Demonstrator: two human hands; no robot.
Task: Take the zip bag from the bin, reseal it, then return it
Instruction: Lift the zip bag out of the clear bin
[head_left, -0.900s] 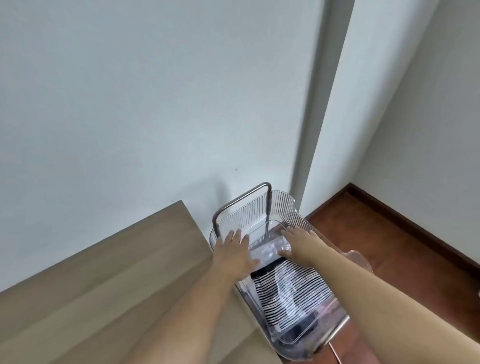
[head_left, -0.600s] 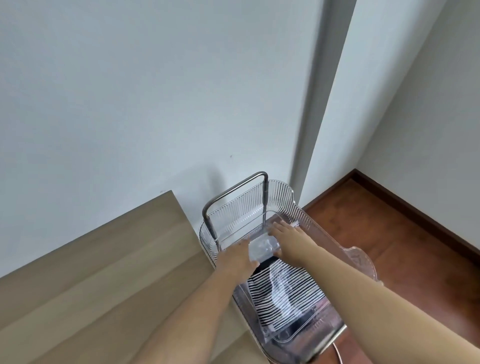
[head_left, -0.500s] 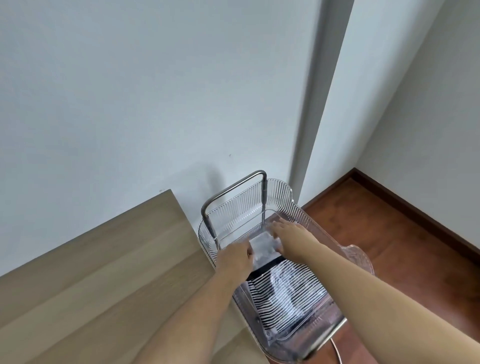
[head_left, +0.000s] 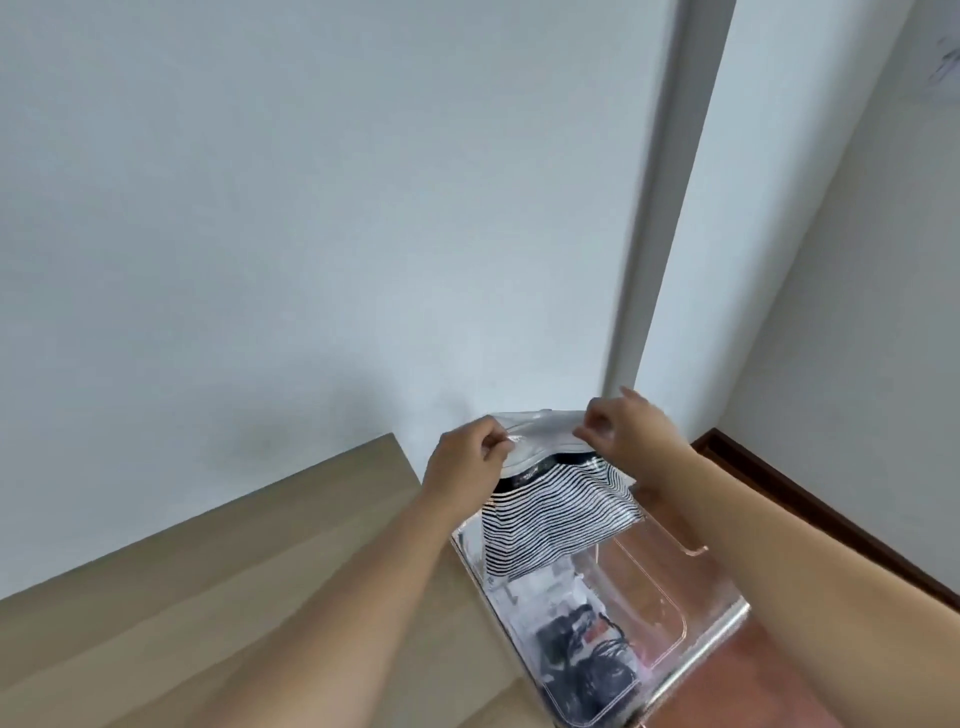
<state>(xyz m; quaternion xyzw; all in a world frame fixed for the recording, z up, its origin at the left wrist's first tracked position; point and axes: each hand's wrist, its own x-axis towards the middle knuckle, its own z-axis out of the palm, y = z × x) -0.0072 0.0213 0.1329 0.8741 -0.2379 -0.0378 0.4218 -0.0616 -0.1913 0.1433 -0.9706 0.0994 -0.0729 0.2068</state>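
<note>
A clear zip bag (head_left: 556, 512) holding black-and-white striped cloth hangs in the air above the transparent bin (head_left: 670, 613). My left hand (head_left: 467, 460) pinches the bag's top left corner. My right hand (head_left: 626, 423) pinches the top right corner. The bag's upper strip stretches between the two hands, and its lower end dangles over the bin's far part. Dark items lie lower down in the bin, seen through its clear walls.
A light wooden table (head_left: 218, 587) runs along the left, touching the bin's side. A white wall rises behind, with a grey vertical strip (head_left: 660, 208) at the corner. Reddish wood floor (head_left: 810, 675) and a dark skirting board (head_left: 810, 512) lie to the right.
Both hands were pressed down on the bag inside the bin. They have since gripped its top corners and lifted it up out of the bin. The view has tilted upward.
</note>
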